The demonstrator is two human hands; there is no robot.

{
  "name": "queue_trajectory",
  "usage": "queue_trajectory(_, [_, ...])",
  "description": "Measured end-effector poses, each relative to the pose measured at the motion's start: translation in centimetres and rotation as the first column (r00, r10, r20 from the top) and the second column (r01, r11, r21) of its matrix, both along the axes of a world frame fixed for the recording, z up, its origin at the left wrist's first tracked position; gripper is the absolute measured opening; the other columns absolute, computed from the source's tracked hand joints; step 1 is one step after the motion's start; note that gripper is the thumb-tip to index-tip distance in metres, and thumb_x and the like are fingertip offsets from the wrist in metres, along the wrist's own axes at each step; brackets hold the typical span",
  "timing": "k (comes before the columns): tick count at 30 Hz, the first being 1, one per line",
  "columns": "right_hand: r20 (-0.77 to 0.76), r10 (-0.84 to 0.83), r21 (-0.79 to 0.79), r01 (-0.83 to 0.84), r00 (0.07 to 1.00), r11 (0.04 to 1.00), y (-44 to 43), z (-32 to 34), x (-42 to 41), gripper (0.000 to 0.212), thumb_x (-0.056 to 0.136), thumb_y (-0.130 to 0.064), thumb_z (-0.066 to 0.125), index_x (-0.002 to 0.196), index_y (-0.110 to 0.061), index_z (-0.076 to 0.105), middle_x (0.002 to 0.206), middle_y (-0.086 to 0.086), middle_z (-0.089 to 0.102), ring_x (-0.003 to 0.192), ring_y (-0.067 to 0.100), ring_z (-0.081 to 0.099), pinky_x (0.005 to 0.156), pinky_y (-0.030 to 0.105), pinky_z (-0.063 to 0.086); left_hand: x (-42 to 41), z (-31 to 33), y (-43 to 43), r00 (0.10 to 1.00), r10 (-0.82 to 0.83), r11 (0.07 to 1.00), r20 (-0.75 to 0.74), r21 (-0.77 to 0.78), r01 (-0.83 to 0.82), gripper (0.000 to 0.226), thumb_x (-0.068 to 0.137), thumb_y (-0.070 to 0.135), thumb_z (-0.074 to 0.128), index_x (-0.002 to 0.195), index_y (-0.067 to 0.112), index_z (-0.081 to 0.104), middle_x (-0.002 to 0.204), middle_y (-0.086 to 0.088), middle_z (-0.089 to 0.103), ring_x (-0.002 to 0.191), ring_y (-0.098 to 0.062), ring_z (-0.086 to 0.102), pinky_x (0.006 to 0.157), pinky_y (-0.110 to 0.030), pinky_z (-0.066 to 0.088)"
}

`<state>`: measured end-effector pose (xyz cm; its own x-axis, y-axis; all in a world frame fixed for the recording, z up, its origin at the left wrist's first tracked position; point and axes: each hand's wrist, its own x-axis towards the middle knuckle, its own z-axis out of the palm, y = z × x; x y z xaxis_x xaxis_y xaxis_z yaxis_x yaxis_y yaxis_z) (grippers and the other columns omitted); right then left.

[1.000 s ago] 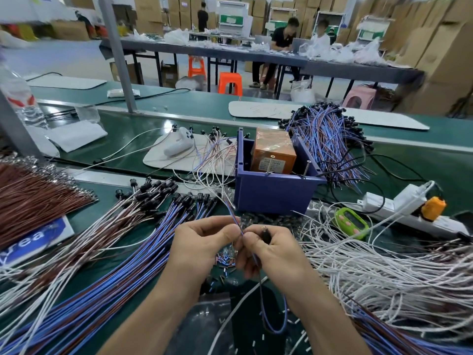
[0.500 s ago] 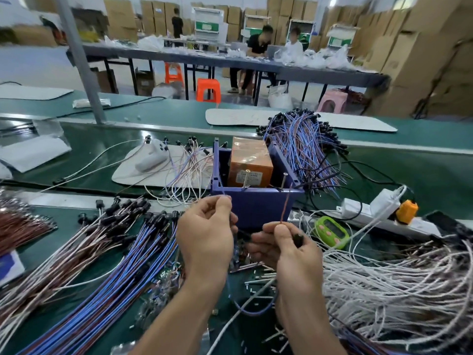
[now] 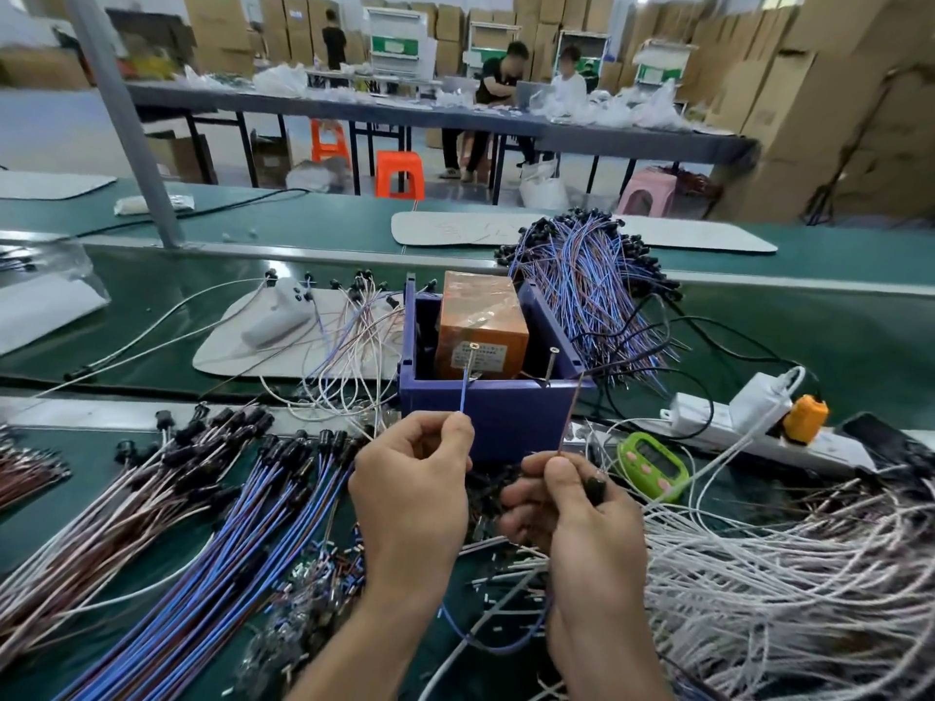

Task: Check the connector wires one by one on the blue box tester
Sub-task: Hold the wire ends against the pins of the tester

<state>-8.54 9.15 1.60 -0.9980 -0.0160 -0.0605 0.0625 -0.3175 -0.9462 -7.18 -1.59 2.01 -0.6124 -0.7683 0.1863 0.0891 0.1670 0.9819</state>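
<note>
1. Your left hand [image 3: 412,493] pinches a blue lead [image 3: 464,392] between thumb and forefinger. The lead rises straight from your fingertips. Its ring terminal [image 3: 474,346] stands at the front rim of the blue box tester [image 3: 496,417]; whether it touches a contact there cannot be told.
2. Your right hand [image 3: 571,518] pinches a brown lead [image 3: 570,412] the same way, with a black connector [image 3: 594,490] held against your thumb. This lead climbs to the box's front right corner, near an upright screw [image 3: 551,364].
3. You have the tester just beyond both hands on the counter [image 3: 860,336], with an orange block [image 3: 480,321] standing inside it.
4. Under your wrists a blue loop [image 3: 498,647] of wire hangs between the two hands.
5. Left of your left hand, blue and brown wires [image 3: 227,548] with black ends fan across the counter. Right of your right hand lies a heap of white wires [image 3: 784,574].
6. Beyond your right hand sit a green timer [image 3: 652,462] and a power strip [image 3: 708,422] carrying an orange plug [image 3: 804,417].
7. Behind the box a draped bundle [image 3: 587,290] of blue and brown wires hangs. Beyond your left hand a white pad [image 3: 243,346] holds a white handheld device [image 3: 281,311].
</note>
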Motion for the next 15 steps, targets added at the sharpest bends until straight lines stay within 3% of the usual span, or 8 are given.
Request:
queue_trajectory(4, [-0.008,0.020,0.007,-0.020,1.000,1.000,0.00,-0.25,-0.07,0.040,0.106,-0.011,0.048,0.075,-0.012,0.073,0.063,0.018,0.068,0.045,0.025,0.059,0.045,0.032,0.052,-0.13,-0.29,-0.06,0.999,-0.043,0.999,-0.010,0.010,0.043,0.017,0.090,0.031,0.074,0.074,0.036,0.075,0.055,0.007,0.067,0.043,-0.005,0.051,0.046,-0.023,0.040])
queue_trajectory(9, [-0.012,0.019,0.027,-0.019,1.000,0.999,0.24,-0.38,-0.40,0.035,0.106,-0.009,0.048,0.079,-0.005,0.071,0.062,0.018,0.067,0.042,0.023,0.056,0.042,0.030,0.049,-0.18,-0.47,-0.11,0.998,-0.060,0.998,-0.013,0.007,0.061,0.015,0.089,0.032,0.074,0.075,0.034,0.076,0.056,0.006,0.067,0.045,-0.007,0.053,0.047,-0.025,0.042])
queue_trajectory(15, [-0.050,0.073,0.138,-0.066,0.996,0.988,0.45,-0.31,-0.90,0.032,0.106,-0.012,0.048,0.085,-0.008,0.072,0.061,0.014,0.066,0.041,0.021,0.051,0.043,0.027,0.045,-0.19,-0.61,-0.17,0.995,-0.095,0.995,-0.013,-0.011,0.095,0.014,0.089,0.035,0.074,0.075,0.034,0.076,0.058,0.007,0.068,0.046,-0.007,0.053,0.048,-0.027,0.044])
